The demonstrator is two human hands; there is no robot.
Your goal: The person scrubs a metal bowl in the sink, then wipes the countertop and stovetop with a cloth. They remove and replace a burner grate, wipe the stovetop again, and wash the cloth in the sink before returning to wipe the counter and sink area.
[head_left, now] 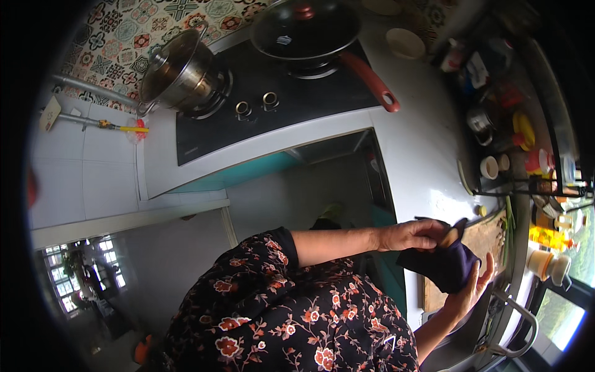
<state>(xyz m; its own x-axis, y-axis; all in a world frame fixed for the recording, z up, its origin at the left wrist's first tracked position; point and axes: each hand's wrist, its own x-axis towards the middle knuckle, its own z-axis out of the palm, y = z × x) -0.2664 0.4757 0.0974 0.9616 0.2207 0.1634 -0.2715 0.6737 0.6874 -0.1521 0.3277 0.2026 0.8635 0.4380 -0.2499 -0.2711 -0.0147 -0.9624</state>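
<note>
A dark purple cloth (448, 267) is bunched in front of me, above the counter's edge. My left hand (413, 235) grips its upper side, thumb and fingers closed over the fabric. Against the lower right side of the cloth rests my right hand (469, 290), with its fingers extended and apart; part of its palm is hidden by the fabric. Beneath and beyond both hands lies a wooden cutting board (433, 297), partly covered by the cloth. Green onion stalks (509, 223) lie along the board's far side.
A sink faucet (530, 321) curves up at the lower right. On the gas cooktop (204, 139) stand a lidded steel pot (186, 69) and a lidded pan (307, 35), its red handle (372, 83) reaching over the counter. A dark rack (516, 193) holds bowls and bottles.
</note>
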